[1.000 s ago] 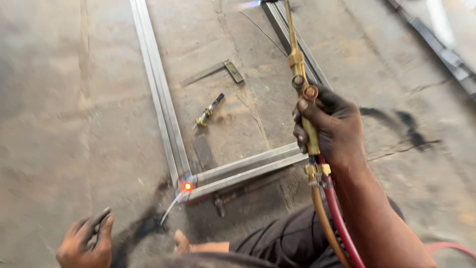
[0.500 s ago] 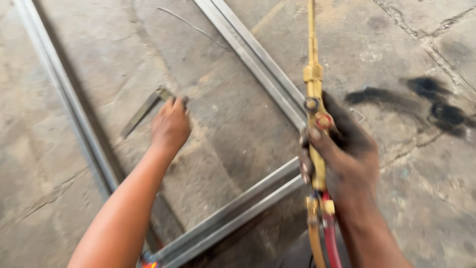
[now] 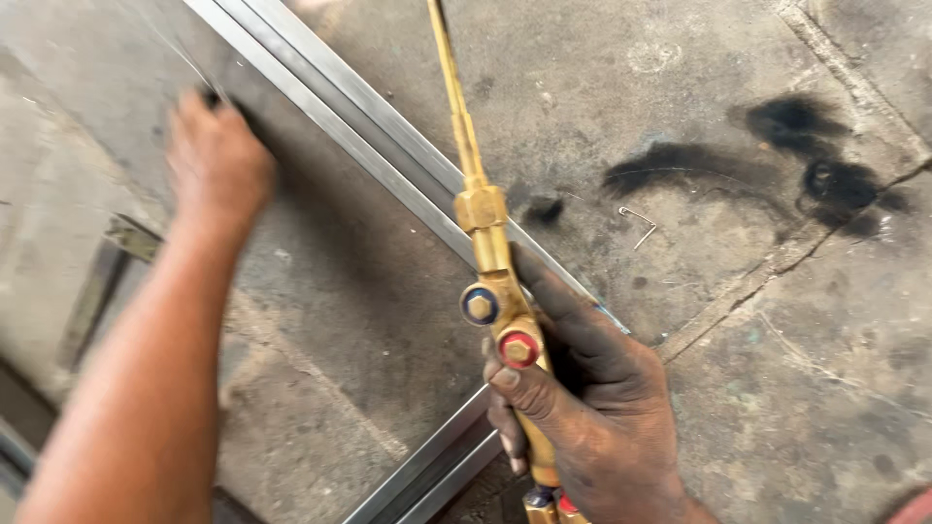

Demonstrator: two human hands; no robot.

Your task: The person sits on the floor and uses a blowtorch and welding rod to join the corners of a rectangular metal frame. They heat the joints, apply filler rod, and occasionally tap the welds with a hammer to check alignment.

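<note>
Head camera is looking down at a stained concrete floor (image 3: 777, 388), where the person's right hand (image 3: 592, 408) is gripping a brass gas torch (image 3: 495, 291) around its handle, fingers wrapped closed and thumb lying along the side just under the red valve knob (image 3: 519, 347). A second knob with a blue centre (image 3: 480, 305) is sitting just above it on the torch body. The torch's thin brass neck is running up and slightly left, passing out of the top edge, so its tip is not showing. At the bottom edge, the hose fittings are just peeking out below the hand. The left hand (image 3: 218, 160) is stretching out to the upper left, blurred by motion, hovering at or touching the floor just beside the long steel frame rail (image 3: 388, 146); whether its fingers are curled on something or loose cannot be told. That rail is running diagonally from the top left down toward the right hand, passing behind the torch. A second steel rail (image 3: 437, 471) is lying at the bottom centre, angling up to meet the first near the right hand. Black soot marks (image 3: 796, 146) are staining the floor at the upper right, well apart from both hands, and a small bent wire (image 3: 639, 221) is lying near them.
</note>
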